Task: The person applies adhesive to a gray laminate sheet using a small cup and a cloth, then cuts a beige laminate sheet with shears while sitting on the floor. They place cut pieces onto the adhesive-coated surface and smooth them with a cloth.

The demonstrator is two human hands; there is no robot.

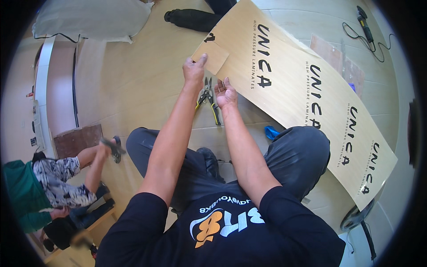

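Observation:
I squat on the floor over a long tan laminate sheet [302, 89] with dark printed lettering, curving from top centre to lower right. My left hand [195, 69] pinches a small square flap of laminate [212, 57] at the sheet's near corner. My right hand [226, 92] rests with fingers spread on the sheet's edge, just below the flap. A pair of tin snips [208, 99] with yellow and black handles lies on the floor between my hands, touched by neither.
Another person [53, 187] crouches at the lower left, holding a tool [114, 149] near a brown board [76, 140]. A pale sack [89, 20] lies top left, a corded power tool [364, 24] top right, a blue object [271, 132] by my right knee.

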